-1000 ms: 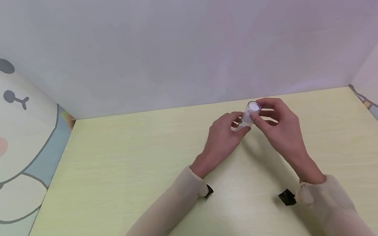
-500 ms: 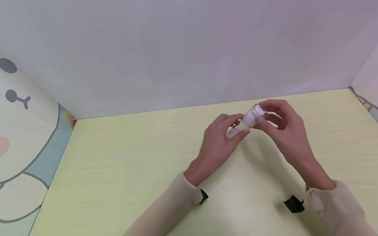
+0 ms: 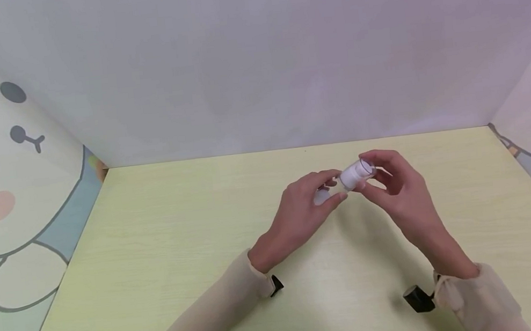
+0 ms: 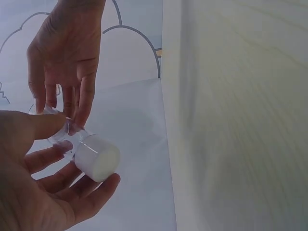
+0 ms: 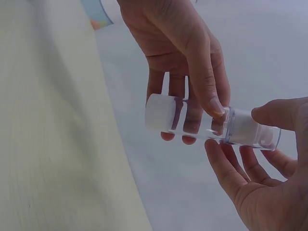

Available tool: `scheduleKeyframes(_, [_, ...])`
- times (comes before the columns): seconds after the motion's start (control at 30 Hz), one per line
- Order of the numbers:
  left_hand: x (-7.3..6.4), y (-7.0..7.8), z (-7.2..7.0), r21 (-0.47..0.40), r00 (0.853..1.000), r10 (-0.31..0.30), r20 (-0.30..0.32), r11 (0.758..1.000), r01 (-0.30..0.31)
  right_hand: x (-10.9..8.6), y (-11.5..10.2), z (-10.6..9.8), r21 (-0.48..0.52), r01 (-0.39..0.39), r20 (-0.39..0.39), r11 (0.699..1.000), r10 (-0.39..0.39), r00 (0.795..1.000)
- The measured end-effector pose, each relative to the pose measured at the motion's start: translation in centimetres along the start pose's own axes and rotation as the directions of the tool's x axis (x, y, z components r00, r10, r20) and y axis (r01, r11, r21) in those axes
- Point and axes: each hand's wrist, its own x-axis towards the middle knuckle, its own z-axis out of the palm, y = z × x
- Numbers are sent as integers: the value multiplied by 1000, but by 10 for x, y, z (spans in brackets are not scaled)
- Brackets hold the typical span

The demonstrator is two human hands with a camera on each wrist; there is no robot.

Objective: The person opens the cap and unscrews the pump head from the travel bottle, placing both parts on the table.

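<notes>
A small clear pump bottle [image 5: 160, 113] with a white base is held above the table, lying at a slant between both hands. Its clear cap [image 3: 368, 167] covers a white top and points up to the right in the head view. My left hand [image 3: 298, 205] grips the transparent body, thumb on the near side and fingers behind it. At the capped end, my right hand [image 3: 405, 194] pinches with thumb and fingers. In the left wrist view the white base [image 4: 98, 159] juts out past the left fingers. The cap is still on the bottle in the right wrist view.
A pale wood-grain table [image 3: 179, 223] spreads beneath the hands. Behind it stands a plain whitish wall [image 3: 255, 69], with cartoon-printed side panels [image 3: 0, 188] on the left and right. Black wrist-camera mounts [image 3: 419, 299] stick out from the beige sleeves [image 3: 217, 305].
Both hands have come slightly nearer the person with the bottle. It has tilted from steeper to flatter, its capped end swinging to the right, and the left hand has shifted left.
</notes>
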Motion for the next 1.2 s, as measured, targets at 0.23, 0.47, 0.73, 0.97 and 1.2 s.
scheduleKeyframes(0.23, [-13,5,-6,7,996,65,-61,998,-64,-9,-6,8,51,32,1,998,-32,999])
scheduleKeyframes(0.47, [-26,7,-12,69,983,134,-127,990,-126,-17,-11,13,91,46,33,995,-49,998])
scheduleKeyframes(0.73, [-36,6,-16,126,966,195,-167,976,-175,-24,-14,22,114,57,55,992,-63,996])
scheduleKeyframes(0.97, [-45,8,-25,156,960,215,-179,970,-188,-29,-16,32,158,111,24,981,-116,993])
scheduleKeyframes(1.2, [-51,13,-33,231,950,255,-181,950,-211,-32,-20,29,128,55,94,990,-67,993])
